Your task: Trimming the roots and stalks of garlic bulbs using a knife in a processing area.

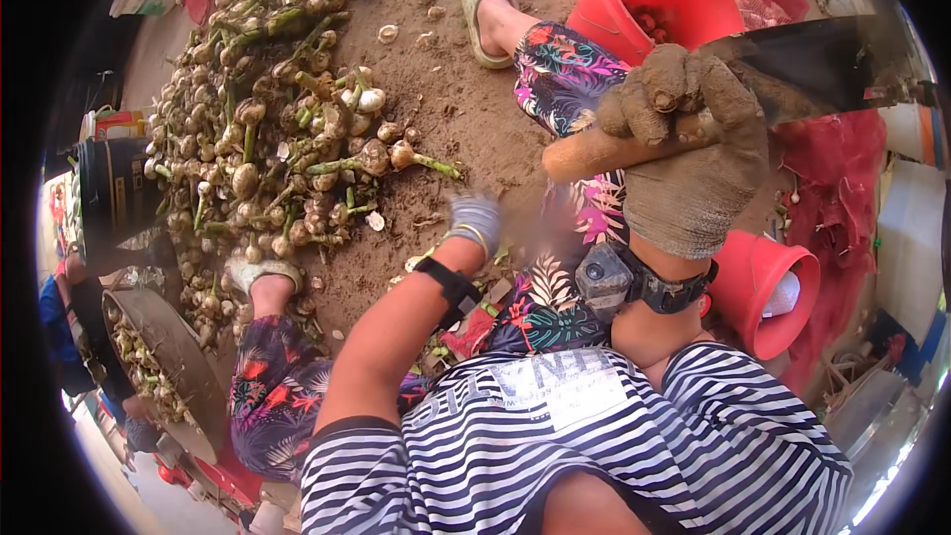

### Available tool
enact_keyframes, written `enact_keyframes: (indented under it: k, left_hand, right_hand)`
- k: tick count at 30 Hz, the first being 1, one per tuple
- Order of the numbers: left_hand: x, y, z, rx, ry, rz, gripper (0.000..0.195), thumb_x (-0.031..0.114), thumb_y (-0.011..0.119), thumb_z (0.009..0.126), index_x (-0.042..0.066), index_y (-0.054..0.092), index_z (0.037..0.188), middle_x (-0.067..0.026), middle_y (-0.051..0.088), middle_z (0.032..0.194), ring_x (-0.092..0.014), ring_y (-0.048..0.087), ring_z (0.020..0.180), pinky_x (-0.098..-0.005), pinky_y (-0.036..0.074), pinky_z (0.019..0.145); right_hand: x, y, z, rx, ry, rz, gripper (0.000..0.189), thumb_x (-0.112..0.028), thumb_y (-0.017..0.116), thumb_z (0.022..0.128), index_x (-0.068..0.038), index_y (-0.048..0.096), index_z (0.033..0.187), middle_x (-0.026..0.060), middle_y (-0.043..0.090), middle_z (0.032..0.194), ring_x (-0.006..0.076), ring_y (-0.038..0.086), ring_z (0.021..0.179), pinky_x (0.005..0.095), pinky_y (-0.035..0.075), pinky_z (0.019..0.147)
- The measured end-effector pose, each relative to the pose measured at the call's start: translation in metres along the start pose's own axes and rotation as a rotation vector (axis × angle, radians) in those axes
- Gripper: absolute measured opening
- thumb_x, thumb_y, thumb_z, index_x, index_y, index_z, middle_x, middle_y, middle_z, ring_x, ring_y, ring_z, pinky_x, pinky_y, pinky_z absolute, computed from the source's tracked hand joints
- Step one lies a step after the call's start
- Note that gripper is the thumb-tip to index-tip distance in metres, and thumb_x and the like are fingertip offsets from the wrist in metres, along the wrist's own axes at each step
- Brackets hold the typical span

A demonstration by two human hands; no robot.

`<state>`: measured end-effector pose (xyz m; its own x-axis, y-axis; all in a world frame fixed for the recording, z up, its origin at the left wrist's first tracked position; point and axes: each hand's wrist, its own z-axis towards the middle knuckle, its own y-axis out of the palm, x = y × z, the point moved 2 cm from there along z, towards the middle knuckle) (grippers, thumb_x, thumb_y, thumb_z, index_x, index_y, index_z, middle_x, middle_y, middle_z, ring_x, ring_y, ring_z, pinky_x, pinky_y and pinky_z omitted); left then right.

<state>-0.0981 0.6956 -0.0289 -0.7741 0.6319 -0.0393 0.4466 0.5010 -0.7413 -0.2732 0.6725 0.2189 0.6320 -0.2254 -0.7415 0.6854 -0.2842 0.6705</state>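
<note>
My right hand [702,178], in a soiled knit work glove, grips the wooden handle [587,154] of a large knife. Its broad dark blade [810,63] points right, raised above the red buckets' side. My left hand [475,219], in a grey glove, is motion-blurred low over the dirt ground, in front of my lap. Whether its fingers hold anything cannot be made out; a brownish blur lies just right of it. Left of that hand spreads a heap of garlic bulbs [245,137], soil-covered, many with cut green stems. One stemmed bulb [403,156] lies at the heap's near right edge.
A large red bucket [605,11] tilts at the top right with reddish things inside. Beside my right forearm lies a smaller red bucket [743,275]. Red mesh sacks [832,178] cover ground at right. A round basin [152,312] of garlic scraps stands at left; a person's arm shows beyond.
</note>
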Motion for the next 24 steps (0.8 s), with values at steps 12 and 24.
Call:
enact_keyframes:
  k: [12, 24]
  left_hand:
    - [-0.167, -0.009, -0.117, 0.419, -0.072, -2.228, 0.039, 0.022, 0.068, 0.074, 0.007, 0.054, 0.108, -0.002, 0.059, 0.084, -0.01, 0.055, 0.066, -0.0263, 0.048, 0.054]
    - [-0.194, 0.059, -0.253, 0.615, -0.298, -1.814, 0.032, 0.041, 0.058, 0.085, 0.01, 0.057, 0.079, 0.0028, 0.049, 0.065, -0.008, 0.043, 0.051, -0.0237, 0.032, 0.041]
  right_hand:
    - [0.136, 0.061, -0.024, -0.351, 0.214, -0.775, 0.009, -0.009, 0.063, 0.073, -0.008, 0.063, 0.081, 0.0049, 0.059, 0.072, 0.0197, 0.057, 0.062, 0.0297, 0.043, 0.054]
    - [0.198, 0.151, -0.126, -0.914, -0.446, -1.366, 0.018, -0.026, 0.059, 0.076, -0.009, 0.055, 0.071, 0.0101, 0.054, 0.064, 0.0289, 0.057, 0.059, 0.0369, 0.047, 0.052]
